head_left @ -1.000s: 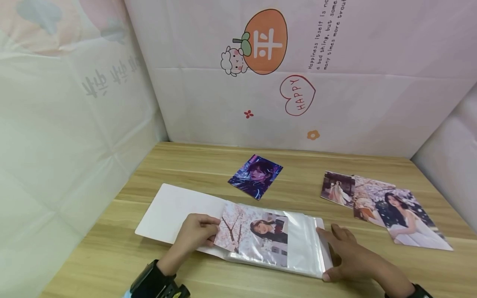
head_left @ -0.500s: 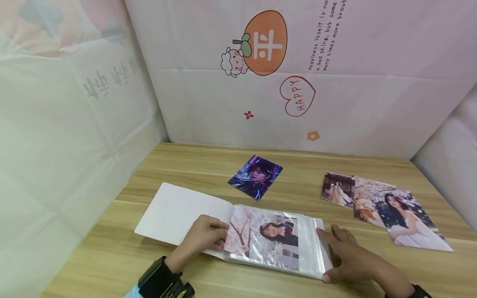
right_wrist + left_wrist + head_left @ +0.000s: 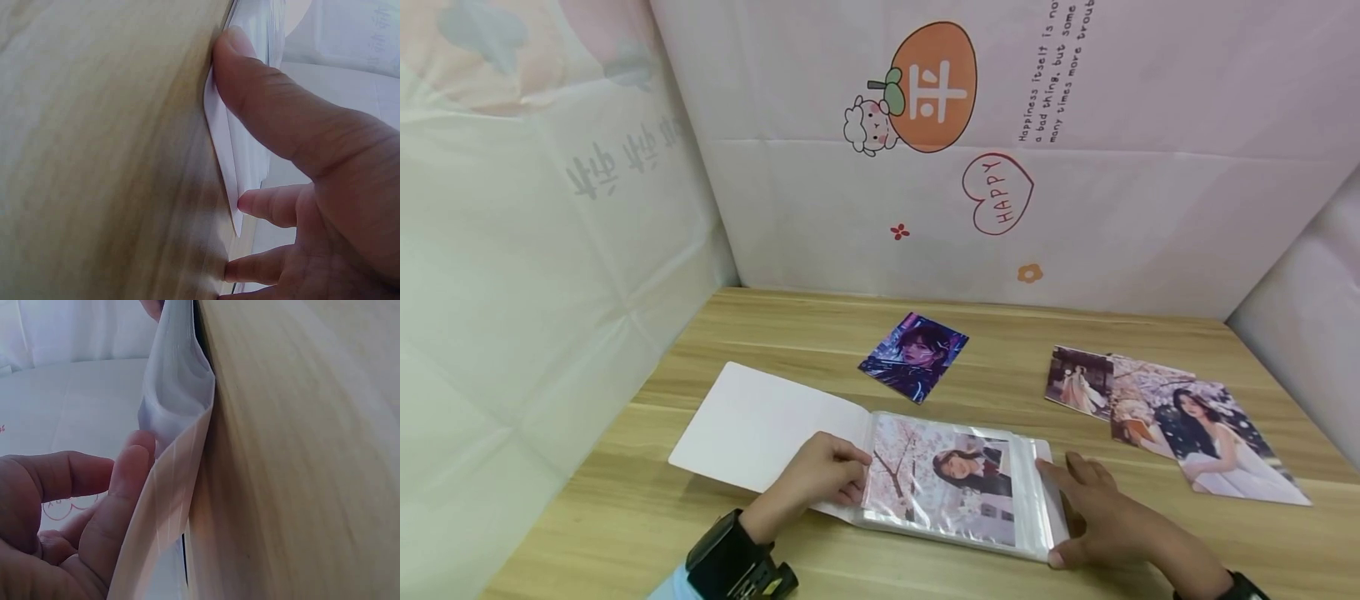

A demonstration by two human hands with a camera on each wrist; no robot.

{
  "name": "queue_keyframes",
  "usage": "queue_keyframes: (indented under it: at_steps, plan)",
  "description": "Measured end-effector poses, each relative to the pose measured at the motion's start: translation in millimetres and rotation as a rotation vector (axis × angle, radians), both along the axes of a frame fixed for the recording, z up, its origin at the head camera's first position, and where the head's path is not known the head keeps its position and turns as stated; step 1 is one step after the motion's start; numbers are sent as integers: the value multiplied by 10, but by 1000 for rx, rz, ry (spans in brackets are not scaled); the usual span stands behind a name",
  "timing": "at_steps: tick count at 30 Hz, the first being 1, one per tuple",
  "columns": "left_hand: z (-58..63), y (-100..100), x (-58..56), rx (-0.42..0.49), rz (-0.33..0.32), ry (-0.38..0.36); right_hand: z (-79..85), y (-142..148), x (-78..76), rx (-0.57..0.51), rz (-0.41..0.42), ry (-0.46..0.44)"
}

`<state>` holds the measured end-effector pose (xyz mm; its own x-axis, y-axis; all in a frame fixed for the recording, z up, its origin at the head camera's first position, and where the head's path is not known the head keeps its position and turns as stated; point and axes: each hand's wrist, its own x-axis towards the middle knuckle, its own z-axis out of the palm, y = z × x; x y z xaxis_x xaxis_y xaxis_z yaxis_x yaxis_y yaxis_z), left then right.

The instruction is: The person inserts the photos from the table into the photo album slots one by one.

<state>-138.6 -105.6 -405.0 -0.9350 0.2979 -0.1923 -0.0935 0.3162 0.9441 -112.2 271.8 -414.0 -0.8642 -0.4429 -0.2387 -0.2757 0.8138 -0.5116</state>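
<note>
A photo album [image 3: 760, 425] lies spread on the table, its white cover turned to the left. In its top clear sleeve is a photo [image 3: 958, 479] of a person among pink blossoms, nearly all inside the plastic. My left hand [image 3: 827, 475] pinches the photo's left edge near the spine. In the left wrist view, the left fingers [image 3: 128, 469] are right beside the bulging sleeves [image 3: 178, 381]. My right hand [image 3: 1105, 517] rests spread along the album's right end. The right wrist view shows the thumb [image 3: 269, 100] pressing the album's edge and a fingertip touching the cover.
Behind the album lies a purple-blue photo [image 3: 916, 357]. To the right, three overlapping photos [image 3: 1232, 450] lie on the wooden table [image 3: 625, 517]. A printed cloth [image 3: 820, 208] hangs at the back and sides.
The blossom photo has slid right, deeper into the sleeve, and my left hand has followed it toward the spine. My right hand has stayed at the album's right end.
</note>
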Motion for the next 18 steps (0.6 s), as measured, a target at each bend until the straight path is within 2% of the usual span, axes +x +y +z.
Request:
queue_keyframes:
  at_steps: [11, 18]
  plan:
    - [69, 75, 25, 24, -49, -21, 8, -3, -3, -18, 4, -17]
    - [62, 82, 19, 16, -80, -36, 16, -10, 4, -19, 1, -9]
